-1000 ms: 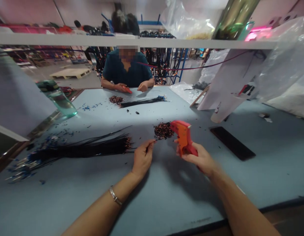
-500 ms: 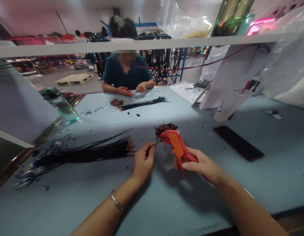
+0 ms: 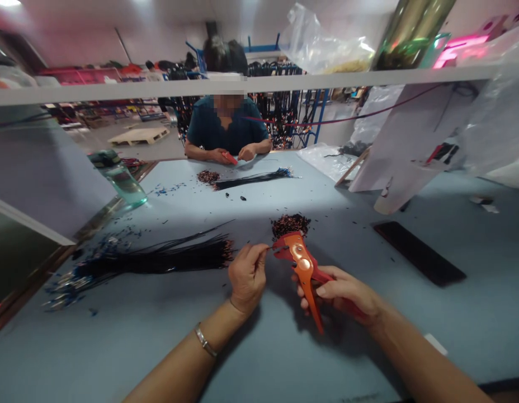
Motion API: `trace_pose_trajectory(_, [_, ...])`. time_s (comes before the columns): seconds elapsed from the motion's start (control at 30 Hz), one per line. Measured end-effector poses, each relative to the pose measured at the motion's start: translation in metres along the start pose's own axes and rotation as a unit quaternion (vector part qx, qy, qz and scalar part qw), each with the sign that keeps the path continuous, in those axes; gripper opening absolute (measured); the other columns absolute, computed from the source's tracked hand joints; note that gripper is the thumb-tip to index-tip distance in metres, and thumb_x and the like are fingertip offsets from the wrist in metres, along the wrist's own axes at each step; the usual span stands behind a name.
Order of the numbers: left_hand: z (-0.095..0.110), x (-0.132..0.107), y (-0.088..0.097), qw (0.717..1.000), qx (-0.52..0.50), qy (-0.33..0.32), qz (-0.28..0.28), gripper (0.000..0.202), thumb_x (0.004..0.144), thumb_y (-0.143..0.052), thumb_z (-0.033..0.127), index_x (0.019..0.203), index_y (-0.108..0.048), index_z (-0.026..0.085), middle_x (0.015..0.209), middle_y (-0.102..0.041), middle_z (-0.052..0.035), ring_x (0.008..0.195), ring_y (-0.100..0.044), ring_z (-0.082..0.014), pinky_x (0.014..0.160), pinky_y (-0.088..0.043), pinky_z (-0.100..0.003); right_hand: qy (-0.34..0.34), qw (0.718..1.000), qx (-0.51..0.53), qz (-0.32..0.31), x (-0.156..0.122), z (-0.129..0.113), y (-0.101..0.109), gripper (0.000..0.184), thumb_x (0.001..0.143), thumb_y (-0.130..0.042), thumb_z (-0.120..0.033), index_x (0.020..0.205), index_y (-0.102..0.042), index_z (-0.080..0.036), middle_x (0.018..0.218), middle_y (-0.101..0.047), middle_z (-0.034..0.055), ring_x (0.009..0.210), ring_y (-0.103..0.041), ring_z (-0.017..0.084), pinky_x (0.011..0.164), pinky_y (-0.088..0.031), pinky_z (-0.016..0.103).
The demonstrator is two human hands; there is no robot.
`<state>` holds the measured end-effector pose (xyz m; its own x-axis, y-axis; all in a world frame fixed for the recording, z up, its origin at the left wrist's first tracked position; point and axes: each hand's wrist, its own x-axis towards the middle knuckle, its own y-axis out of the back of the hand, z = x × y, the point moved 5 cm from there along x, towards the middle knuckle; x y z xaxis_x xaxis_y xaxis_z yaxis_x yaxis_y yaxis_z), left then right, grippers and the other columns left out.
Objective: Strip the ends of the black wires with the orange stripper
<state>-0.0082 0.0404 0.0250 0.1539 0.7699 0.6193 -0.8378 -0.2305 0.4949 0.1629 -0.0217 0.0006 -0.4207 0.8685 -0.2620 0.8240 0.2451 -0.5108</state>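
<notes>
My right hand (image 3: 341, 294) grips the handles of an orange wire stripper (image 3: 303, 268), its jaws turned left toward my other hand. My left hand (image 3: 248, 275) pinches the end of a thin black wire (image 3: 269, 248) and holds its tip at the stripper's jaws. A bundle of black wires (image 3: 159, 260) lies on the blue table (image 3: 259, 358) just left of that hand. A small heap of stripped bits (image 3: 290, 224) sits right behind the tool.
A dark flat phone (image 3: 419, 260) lies to the right. A clear bottle (image 3: 121, 179) stands at the left edge. Across the table a person (image 3: 228, 131) works with a second wire bundle (image 3: 253, 178). Plastic bags and papers crowd the right side.
My right hand has tilted the stripper down and left, bringing its jaws from the heap to the wire tip. The left hand stays pinched on the wire.
</notes>
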Motion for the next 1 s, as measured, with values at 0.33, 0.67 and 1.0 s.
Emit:
trace_pose_trajectory(0.33, [0.0037,-0.0005,-0.0013,1.0,-0.01,-0.017,-0.021,0.019,0.09,-0.048,0.021,0.086,-0.066,0.018,0.067,-0.056,-0.001,0.059,-0.051,-0.0105,0.057,-0.038,-0.02,0.013,0.999,-0.026,-0.013,-0.0013,-0.0033,-0.001,0.037,0.064,-0.068,-0.019,0.101,-0.065,-0.012,0.089,-0.068,0.01,0.074,-0.065,0.019,0.07,-0.053,0.034])
trace_pose_trajectory(0.67, [0.0038,-0.0022,-0.0005,0.998,-0.055,-0.037,-0.021,0.016,0.088,-0.05,0.021,0.087,-0.066,0.017,0.066,-0.055,-0.0009,0.058,-0.051,-0.0101,0.056,-0.039,-0.02,0.007,0.999,-0.049,-0.003,-0.0016,-0.0007,0.001,0.038,0.065,-0.073,-0.028,0.098,-0.063,-0.012,0.086,-0.067,0.0091,0.071,-0.064,0.018,0.066,-0.051,0.032])
trace_pose_trajectory(1.0, [0.0062,-0.001,0.001,0.997,-0.068,-0.028,-0.015,0.017,0.088,-0.049,0.021,0.084,-0.065,0.017,0.065,-0.054,-0.0002,0.057,-0.05,-0.0097,0.056,-0.039,-0.019,0.051,0.992,-0.114,0.002,-0.0013,-0.0037,-0.0059,0.035,0.075,-0.068,-0.044,0.087,-0.059,-0.012,0.07,-0.058,0.0025,0.055,-0.054,0.012,0.05,-0.046,0.025])
